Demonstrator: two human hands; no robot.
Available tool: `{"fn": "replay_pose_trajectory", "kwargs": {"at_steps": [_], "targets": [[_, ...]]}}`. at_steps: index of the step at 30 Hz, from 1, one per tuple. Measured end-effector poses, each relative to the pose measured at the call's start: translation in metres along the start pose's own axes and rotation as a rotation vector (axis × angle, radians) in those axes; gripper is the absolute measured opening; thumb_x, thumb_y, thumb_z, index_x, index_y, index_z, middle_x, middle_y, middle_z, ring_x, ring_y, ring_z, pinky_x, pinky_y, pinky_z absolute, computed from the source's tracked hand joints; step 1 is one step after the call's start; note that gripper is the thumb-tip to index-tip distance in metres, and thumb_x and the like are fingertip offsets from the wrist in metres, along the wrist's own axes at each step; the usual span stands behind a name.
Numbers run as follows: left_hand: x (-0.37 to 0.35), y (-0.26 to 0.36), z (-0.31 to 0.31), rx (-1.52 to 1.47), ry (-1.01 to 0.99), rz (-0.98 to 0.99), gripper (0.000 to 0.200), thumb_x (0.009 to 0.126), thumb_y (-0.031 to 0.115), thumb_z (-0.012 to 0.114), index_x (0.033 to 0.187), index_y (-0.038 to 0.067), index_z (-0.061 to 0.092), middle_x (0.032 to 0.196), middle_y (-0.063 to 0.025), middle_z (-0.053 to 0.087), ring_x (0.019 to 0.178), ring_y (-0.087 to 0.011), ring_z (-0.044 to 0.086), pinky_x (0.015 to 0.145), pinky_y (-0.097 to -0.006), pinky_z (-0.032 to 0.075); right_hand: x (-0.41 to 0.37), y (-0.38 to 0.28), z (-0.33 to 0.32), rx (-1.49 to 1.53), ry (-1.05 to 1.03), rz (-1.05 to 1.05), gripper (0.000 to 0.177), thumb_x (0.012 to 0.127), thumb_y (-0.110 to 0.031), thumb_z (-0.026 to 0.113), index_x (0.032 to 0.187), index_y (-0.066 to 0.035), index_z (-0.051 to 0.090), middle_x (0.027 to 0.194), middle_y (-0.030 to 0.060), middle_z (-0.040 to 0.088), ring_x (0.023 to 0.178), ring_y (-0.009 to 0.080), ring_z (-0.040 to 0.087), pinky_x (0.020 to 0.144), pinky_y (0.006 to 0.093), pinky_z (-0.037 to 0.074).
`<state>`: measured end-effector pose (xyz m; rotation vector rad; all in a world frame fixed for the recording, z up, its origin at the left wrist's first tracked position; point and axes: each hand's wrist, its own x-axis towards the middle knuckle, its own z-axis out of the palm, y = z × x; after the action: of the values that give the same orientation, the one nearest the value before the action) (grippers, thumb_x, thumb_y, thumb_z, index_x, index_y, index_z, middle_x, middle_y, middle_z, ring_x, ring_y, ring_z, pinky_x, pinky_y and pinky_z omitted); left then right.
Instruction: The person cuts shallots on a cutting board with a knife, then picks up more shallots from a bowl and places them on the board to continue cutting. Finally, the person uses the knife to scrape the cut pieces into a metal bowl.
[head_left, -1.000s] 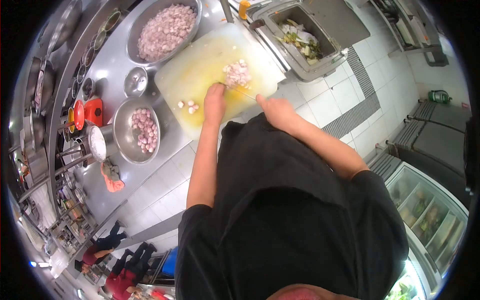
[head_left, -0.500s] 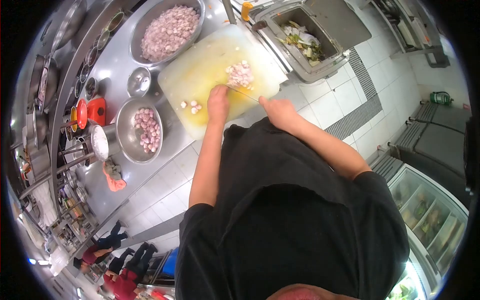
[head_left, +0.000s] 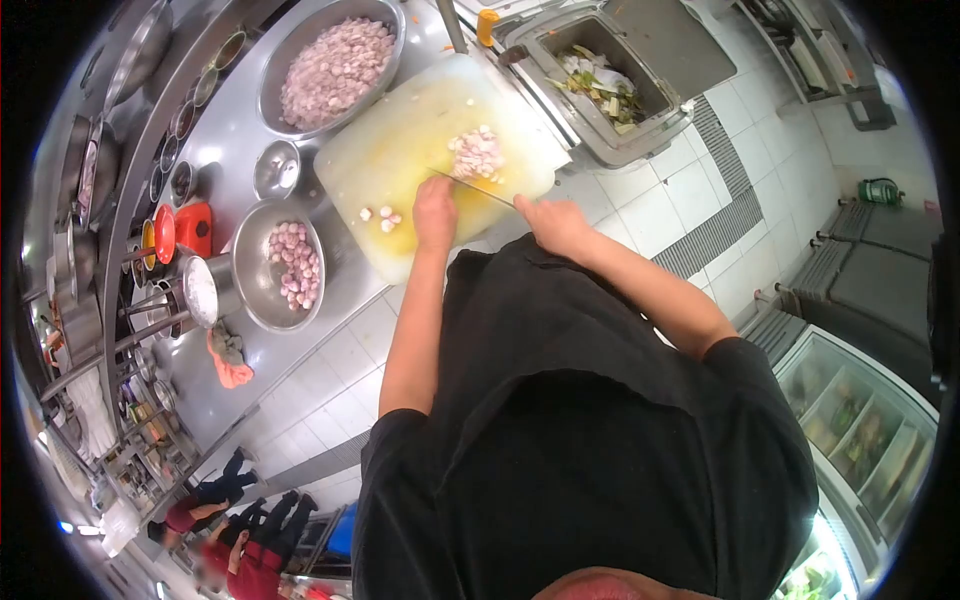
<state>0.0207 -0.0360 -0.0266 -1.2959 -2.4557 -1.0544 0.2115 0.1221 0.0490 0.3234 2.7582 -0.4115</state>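
My right hand (head_left: 556,225) is closed round the handle of a knife (head_left: 474,187), whose thin blade lies across the near part of a yellow-stained white cutting board (head_left: 358,155). Beside the blade, my left hand (head_left: 435,214) rests on the board with its fingers curled together; whatever they hold is hidden. Just past the blade is a pile of cut, pale pink shallots (head_left: 476,153). A few peeled shallots (head_left: 388,220) lie on the board to the left of my left hand.
A large steel bowl (head_left: 268,100) full of shallots stands behind the board. Left of it are a small metal bowl (head_left: 277,168) and a bowl (head_left: 243,262) of whole shallots. A bin (head_left: 655,140) with scraps adjoins the counter. Co-workers (head_left: 258,570) stand at the lower left.
The knife's blade has shifted slightly up and left, and more of it shows beyond my left fingers. Both hands stay in nearly the same place.
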Motion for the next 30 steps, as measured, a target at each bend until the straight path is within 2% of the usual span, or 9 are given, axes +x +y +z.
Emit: {"fn": "replay_pose_trajectory", "kwargs": {"at_steps": [4, 7, 14, 16, 19, 23, 25, 27, 30], "targets": [[-0.001, -0.004, 0.000, 0.010, -0.006, 0.017, 0.013, 0.086, -0.004, 0.061, 0.096, 0.003, 0.067, 0.098, -0.0157, 0.070, 0.096, -0.0367, 0.066, 0.085, -0.0442, 0.055, -0.003, -0.006, -0.011, 0.044, -0.061, -0.009, 0.037, 0.089, -0.007, 0.063, 0.124, -0.006, 0.050, 0.086, 0.0145, 0.074, 0.080, 0.0344, 0.076, 0.065, 0.0465, 0.059], [0.000, -0.004, 0.001, -0.005, 0.002, 0.013, 0.009, 0.086, -0.002, 0.068, 0.094, 0.002, 0.067, 0.097, -0.0156, 0.070, 0.094, -0.0368, 0.067, 0.083, -0.0441, 0.055, 0.001, -0.002, -0.001, 0.101, -0.040, 0.007, 0.037, 0.089, -0.006, 0.063, 0.124, -0.005, 0.050, 0.087, 0.0164, 0.074, 0.082, 0.0367, 0.076, 0.067, 0.0490, 0.059], [0.000, -0.002, -0.029, 0.031, -0.047, -0.049, 0.009, 0.087, -0.001, 0.066, 0.095, 0.002, 0.068, 0.098, -0.0172, 0.071, 0.095, -0.0372, 0.066, 0.084, -0.0455, 0.054, 0.004, -0.004, -0.008, 0.174, -0.010, 0.000, 0.039, 0.086, -0.004, 0.064, 0.123, -0.005, 0.050, 0.087, 0.0203, 0.074, 0.082, 0.0416, 0.074, 0.069, 0.0527, 0.058], [0.000, -0.001, -0.054, 0.354, 0.077, -0.205, 0.007, 0.087, 0.002, 0.064, 0.093, 0.002, 0.068, 0.097, -0.0197, 0.071, 0.096, -0.0385, 0.066, 0.084, -0.0478, 0.053, 0.002, -0.001, -0.005, 0.162, -0.066, -0.030, 0.040, 0.086, -0.004, 0.064, 0.123, -0.006, 0.050, 0.087, 0.0204, 0.073, 0.082, 0.0421, 0.074, 0.069, 0.0528, 0.058], [0.000, -0.017, -0.076, 0.508, -0.071, -0.365, 0.009, 0.085, 0.002, 0.065, 0.094, 0.000, 0.068, 0.098, -0.0194, 0.069, 0.095, -0.0431, 0.063, 0.082, -0.0516, 0.051, 0.001, 0.001, 0.000, 0.145, -0.145, -0.025, 0.041, 0.085, -0.003, 0.064, 0.124, -0.006, 0.049, 0.087, 0.0208, 0.073, 0.083, 0.0425, 0.073, 0.069, 0.0527, 0.057], [0.012, -0.039, -0.067, 0.375, -0.145, -0.405, 0.009, 0.085, 0.002, 0.067, 0.093, -0.001, 0.068, 0.097, -0.0202, 0.069, 0.092, -0.0427, 0.064, 0.081, -0.0511, 0.051, 0.012, 0.008, 0.010, 0.163, -0.120, 0.055, 0.043, 0.086, -0.003, 0.064, 0.126, -0.007, 0.048, 0.092, 0.0211, 0.073, 0.086, 0.0421, 0.074, 0.069, 0.0526, 0.057], [0.019, -0.033, -0.056, 0.165, -0.157, -0.292, 0.011, 0.084, 0.002, 0.072, 0.094, -0.001, 0.072, 0.096, -0.0200, 0.072, 0.083, -0.0386, 0.069, 0.079, -0.0462, 0.055, 0.010, 0.006, 0.003, 0.154, -0.124, 0.052, 0.043, 0.085, -0.003, 0.064, 0.126, -0.007, 0.048, 0.094, 0.0209, 0.073, 0.087, 0.0419, 0.074, 0.070, 0.0528, 0.057], [0.015, -0.017, -0.041, 0.083, -0.171, -0.310, 0.011, 0.085, 0.002, 0.073, 0.095, -0.001, 0.072, 0.096, -0.0195, 0.072, 0.084, -0.0364, 0.070, 0.078, -0.0433, 0.056, 0.009, 0.006, 0.003, 0.147, -0.128, 0.054, 0.044, 0.085, -0.002, 0.064, 0.125, -0.007, 0.048, 0.096, 0.0206, 0.074, 0.088, 0.0417, 0.074, 0.071, 0.0530, 0.057], [0.005, 0.000, -0.030, -0.082, -0.150, -0.319, 0.010, 0.088, 0.000, 0.072, 0.098, -0.002, 0.072, 0.096, -0.0188, 0.072, 0.084, -0.0330, 0.073, 0.078, -0.0388, 0.058, 0.010, 0.006, 0.010, 0.170, -0.075, 0.047, 0.040, 0.086, -0.001, 0.059, 0.124, -0.007, 0.047, 0.082, 0.0206, 0.071, 0.081, 0.0434, 0.071, 0.067, 0.0550, 0.053]]}}
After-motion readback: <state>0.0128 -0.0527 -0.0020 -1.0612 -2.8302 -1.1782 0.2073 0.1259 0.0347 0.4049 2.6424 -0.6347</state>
